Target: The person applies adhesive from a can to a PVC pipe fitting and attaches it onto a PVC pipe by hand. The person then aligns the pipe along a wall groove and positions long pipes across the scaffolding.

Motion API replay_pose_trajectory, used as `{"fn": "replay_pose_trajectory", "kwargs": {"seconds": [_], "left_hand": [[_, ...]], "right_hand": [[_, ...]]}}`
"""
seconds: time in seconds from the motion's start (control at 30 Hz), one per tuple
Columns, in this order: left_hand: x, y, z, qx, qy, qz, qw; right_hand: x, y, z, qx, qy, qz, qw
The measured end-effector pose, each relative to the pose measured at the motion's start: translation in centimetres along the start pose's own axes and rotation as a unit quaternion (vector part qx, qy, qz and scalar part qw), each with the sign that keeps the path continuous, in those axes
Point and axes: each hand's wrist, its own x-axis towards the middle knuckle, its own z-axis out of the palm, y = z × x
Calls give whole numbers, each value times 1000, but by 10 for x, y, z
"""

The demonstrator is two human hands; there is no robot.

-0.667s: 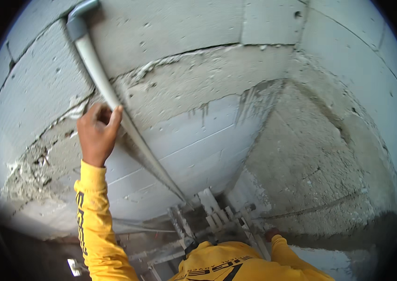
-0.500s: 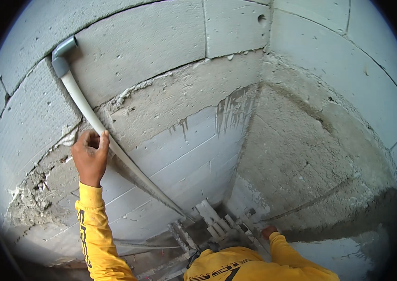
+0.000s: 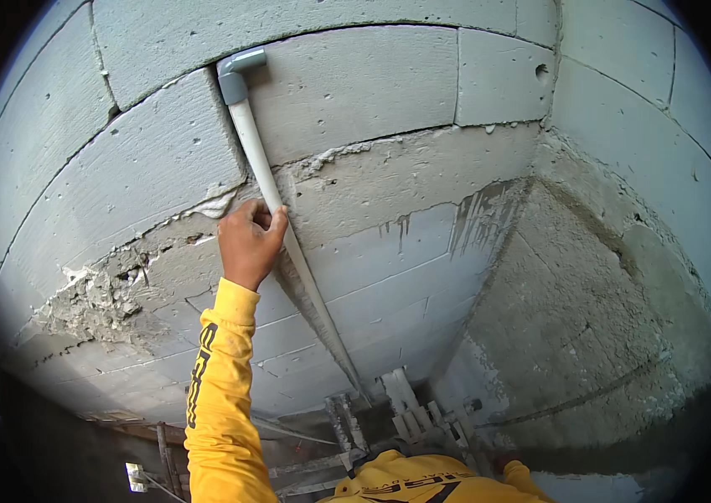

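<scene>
A long white plastic pipe (image 3: 256,155) runs down the block wall, with a grey elbow fitting (image 3: 233,82) on its upper end. That elbow sits at the top of a gap between blocks, its open end turned right. My left hand (image 3: 250,241) is closed on the pipe, pinching it between thumb and fingers below the upper block course. Lower down, the pipe passes along a narrow groove in the wall. My right hand (image 3: 502,461) is low beside my body, dark and largely hidden behind my yellow sleeve; its fingers cannot be made out.
Pale block walls (image 3: 355,92) meet in a corner at the right. Broken rough mortar (image 3: 100,306) juts out left of my left arm. Dusty wooden pieces (image 3: 405,407) stand below, near my body. A small pale box with a cable (image 3: 136,477) shows at the lower left.
The view has swung left, so the wall, pipe and left arm appear farther right. My left hand keeps its pinch on the pipe. My right hand shows less than before.
</scene>
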Motion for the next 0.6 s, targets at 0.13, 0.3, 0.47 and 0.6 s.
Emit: {"fn": "replay_pose_trajectory", "kwargs": {"seconds": [0.13,0.3,0.47,0.6], "left_hand": [[0,-10,-15,13,-2,-20,1000],[1,0,-9,6,-9,-19,1000],[-2,6,-5,20,-10,3,1000],[4,-5,-9,8,-15,-15,1000]], "right_hand": [[18,26,58,84,60,77,992],[12,13,28,101,26,77,992],[5,8,-13,108,27,40,993],[46,36,50,355,83,57,929]]}}
